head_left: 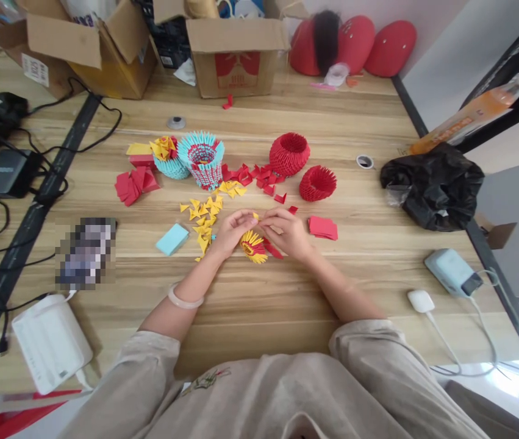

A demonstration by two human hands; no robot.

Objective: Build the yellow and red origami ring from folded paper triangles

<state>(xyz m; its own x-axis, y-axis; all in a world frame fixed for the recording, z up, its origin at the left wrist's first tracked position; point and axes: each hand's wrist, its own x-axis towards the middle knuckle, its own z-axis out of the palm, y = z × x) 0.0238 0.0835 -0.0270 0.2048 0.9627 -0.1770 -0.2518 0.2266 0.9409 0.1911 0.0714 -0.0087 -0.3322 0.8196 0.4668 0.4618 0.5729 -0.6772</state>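
Note:
My left hand (235,230) and my right hand (286,230) meet at the middle of the wooden table. Between the fingertips of my left hand is a small yellow paper piece (255,216); the fingertips of my right hand are pinched close beside it, and what they hold is too small to name. Just below the hands lies a round yellow and red folded-paper piece (253,246). Loose yellow paper triangles (204,222) are spread left of my left hand. Red paper sheets (323,227) lie right of my right hand, and a light blue stack (172,239) lies farther left.
Behind the hands stand a blue and red paper vase (202,160) and two red paper bowls (289,153) (318,183). Cardboard boxes (234,61) line the back. A black bag (433,186) and charger (454,272) sit right; a white power bank (52,343) and cables lie left.

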